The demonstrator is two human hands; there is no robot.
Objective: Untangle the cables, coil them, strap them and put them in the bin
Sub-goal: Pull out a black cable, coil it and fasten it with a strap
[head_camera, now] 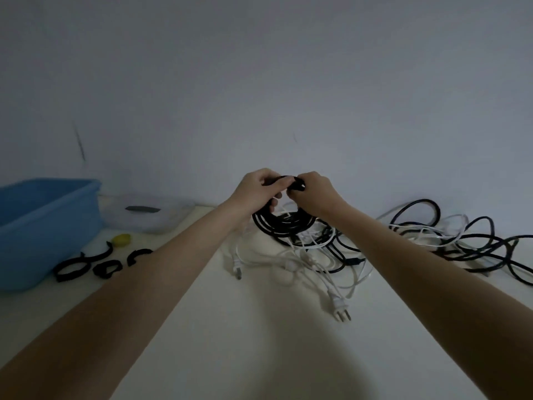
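Both hands meet at the top of a black cable coil (284, 223): the left hand (256, 187) curls its fingers round the gathered loops, the right hand (313, 192) pinches the black end at the coil's twelve o'clock. The coil hangs down onto the tangle of black and white cables (403, 241) spreading toward three o'clock on the pale table (259, 342). A white plug (340, 306) lies at five o'clock. At nine o'clock sit black straps (86, 264) beside the blue bin (43, 220). A bare wall (259, 82) backs the table's far edge.

Glossy plastic bin (49, 223), matt tabletop (259, 342)
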